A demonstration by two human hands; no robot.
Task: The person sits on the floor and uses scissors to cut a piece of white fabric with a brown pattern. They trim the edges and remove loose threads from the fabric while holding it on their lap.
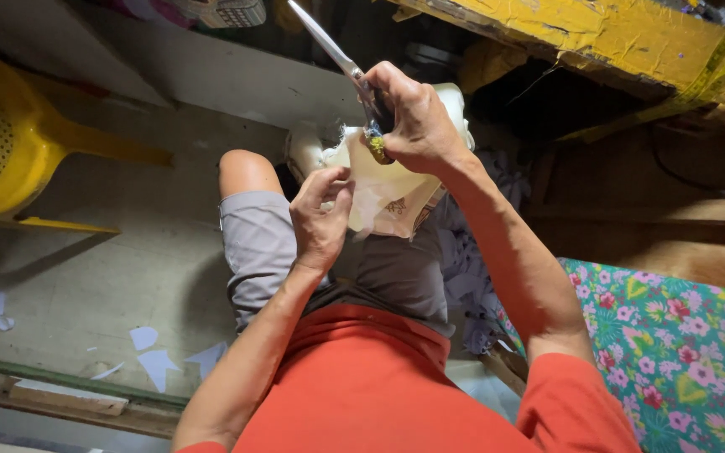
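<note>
Above the lap, over grey shorts (262, 243) and a bare knee, held up clear of any bench or table: a thin, cream-coloured piece of fabric or paper-backed cloth with a small dark printed motif (388, 197). Pinched at its near left edge by the left hand (320, 222), fingers curled tight, thumb pressed against the fingertips with the sheet between them. Gripped in the right hand (417, 122), closed round the handles: long silver steel scissors (329, 42), blades pointing up and away toward the top edge of the view, handle loops wrapped in yellow and blue thread or tape. Cannot tell how far apart the blades stand, nor whether they touch the sheet; cutting point hidden behind the knuckles.

As a judgement only: cutting partly done, not finished. Scattered on the grey concrete floor near the lower left corner, several small pale blue-white offcuts (157, 361), pointed and triangular, well apart from the hands, suggesting trimming already carried out. Sheet itself large and mostly whole, motif uncut, so more shaping probably left. No finished pieces to be seen.

Around: yellow plastic chair (18, 143) at the left edge, floral-patterned turquoise cloth (681, 352) at the lower right corner, crumpled grey-lilac fabric (472, 260) just beside the right thigh, worn yellow-painted wooden beam (597, 33) along the top right.
</note>
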